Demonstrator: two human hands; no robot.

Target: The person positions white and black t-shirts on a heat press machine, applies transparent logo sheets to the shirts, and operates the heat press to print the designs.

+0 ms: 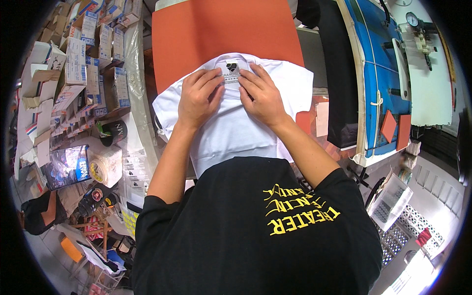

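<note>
A white T-shirt (236,130) lies spread over an orange-red pad (223,29), its neckline at the far side and its hem toward me. At the neck is a small pale, see-through-looking label (230,71) with a dark printed mark. My left hand (200,96) has bent fingers at the label's left edge, the thumb close below the fingertips. My right hand (261,96) mirrors it at the right edge. Both hands rest on the shirt. Whether the thumbs are under the label's edges is hard to see.
Stacked open cardboard boxes (76,59) crowd the left, above a tablet-like package (68,166), a tape roll (98,169) and printed sheets (135,169). On the right stand a black padded panel (339,73), a blue board (381,64) and a pressure gauge (412,19).
</note>
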